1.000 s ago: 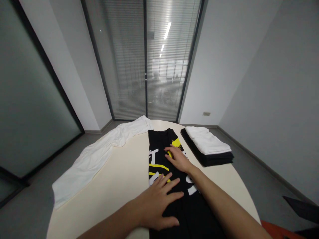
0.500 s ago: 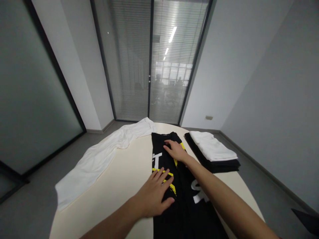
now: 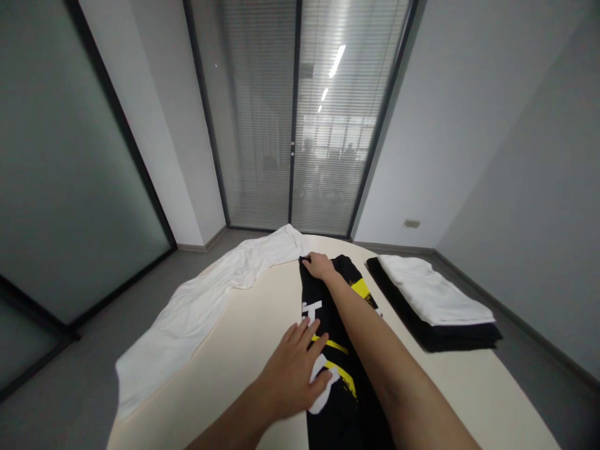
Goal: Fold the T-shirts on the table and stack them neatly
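A black shirt (image 3: 330,340) with yellow bands and white lettering lies as a long, narrow strip on the table. At its far left corner, my right hand (image 3: 319,265) has its fingers closed on the cloth; the fingertips are partly hidden. My right forearm crosses over the strip and covers part of it. My left hand (image 3: 296,369) rests with fingers spread on the near left edge of the shirt, over a white print. To the right of my right hand, the shirt's far end is bunched up.
A white garment (image 3: 187,319) stretches along the table's left edge. On the right is a stack of folded black clothes (image 3: 434,336) with a folded white garment (image 3: 435,290) on top. The pale table (image 3: 225,369) has a curved edge. Glass partitions and walls stand beyond.
My right hand has moved from the middle of the shirt's far part to its far left corner and closed there. My left hand stays spread, and more white print shows beside it.
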